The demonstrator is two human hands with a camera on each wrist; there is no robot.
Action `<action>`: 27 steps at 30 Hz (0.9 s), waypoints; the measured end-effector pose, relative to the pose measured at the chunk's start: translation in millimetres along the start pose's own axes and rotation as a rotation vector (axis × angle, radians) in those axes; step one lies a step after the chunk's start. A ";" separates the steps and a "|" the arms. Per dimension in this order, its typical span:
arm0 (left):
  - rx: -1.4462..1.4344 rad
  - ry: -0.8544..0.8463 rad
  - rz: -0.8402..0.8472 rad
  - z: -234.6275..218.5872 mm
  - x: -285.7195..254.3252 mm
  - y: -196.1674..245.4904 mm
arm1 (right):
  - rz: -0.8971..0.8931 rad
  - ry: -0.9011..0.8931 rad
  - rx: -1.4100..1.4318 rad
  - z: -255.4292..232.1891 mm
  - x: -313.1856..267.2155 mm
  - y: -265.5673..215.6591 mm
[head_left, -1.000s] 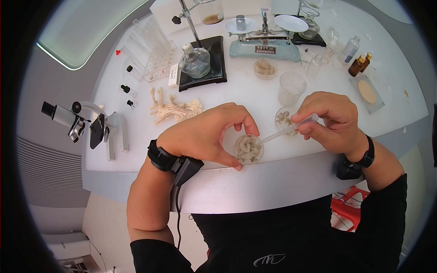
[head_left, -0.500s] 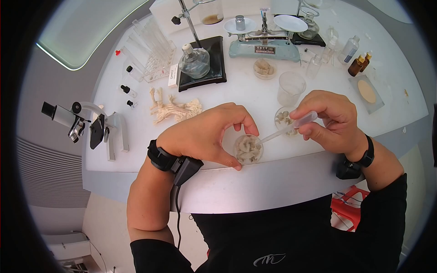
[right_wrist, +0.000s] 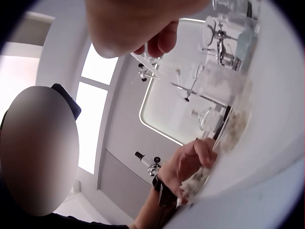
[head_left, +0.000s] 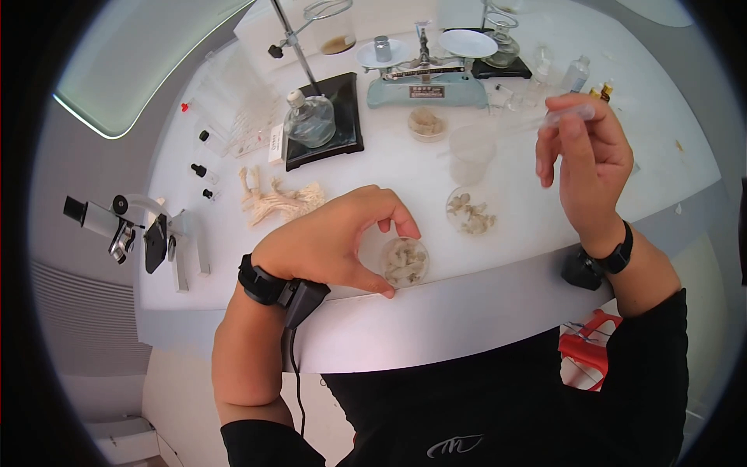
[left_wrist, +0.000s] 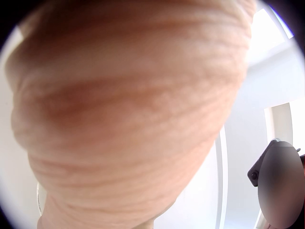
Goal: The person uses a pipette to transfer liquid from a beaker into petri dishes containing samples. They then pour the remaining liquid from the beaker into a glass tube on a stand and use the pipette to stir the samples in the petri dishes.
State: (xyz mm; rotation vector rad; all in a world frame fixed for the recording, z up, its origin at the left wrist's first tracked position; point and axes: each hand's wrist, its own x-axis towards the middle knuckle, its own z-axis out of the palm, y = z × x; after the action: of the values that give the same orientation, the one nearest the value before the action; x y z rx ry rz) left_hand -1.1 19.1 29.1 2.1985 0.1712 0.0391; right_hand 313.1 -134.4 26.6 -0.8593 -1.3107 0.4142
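At the table's front edge my left hand [head_left: 331, 237] curls its thumb and fingers round the rim of a small petri dish [head_left: 405, 263] filled with pale, wet, fibrous clumps. My right hand [head_left: 587, 163] is raised over the table to the right, pinching the bulb end of a clear plastic dropper pipette [head_left: 568, 116]. The pipette's stem points left, above the beaker's side of the table. Between the hands lies a second petri dish [head_left: 471, 210] with scattered pale clumps. In the right wrist view the left hand [right_wrist: 188, 164] shows at the first dish.
Behind the second dish stands a clear plastic beaker [head_left: 471, 156]. Farther back are another dish [head_left: 427, 124], a balance [head_left: 426, 92] and a flask [head_left: 310, 121] on a black stand base [head_left: 348, 117]. Left lie a cotton rope bundle [head_left: 284, 201] and a microscope [head_left: 156, 233].
My right hand has lifted the pipette out of the left-held dish and moved it up and away to the right. The left hand stays at its dish; the head view has shifted slightly.
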 end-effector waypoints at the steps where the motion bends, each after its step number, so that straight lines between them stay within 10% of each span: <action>1: -0.009 -0.001 -0.005 -0.1 0.2 0.2 | -0.063 0.029 -0.051 -4.7 4.9 1.4; 27: -0.026 0.007 0.006 1.4 0.4 -1.5 | 0.001 0.067 -0.097 -4.3 10.0 17.2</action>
State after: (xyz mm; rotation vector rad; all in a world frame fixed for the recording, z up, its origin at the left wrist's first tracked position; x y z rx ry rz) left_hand -0.8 18.9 27.1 2.1737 0.1672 0.0521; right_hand 323.0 -117.8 20.3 -0.9470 -1.2768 0.3223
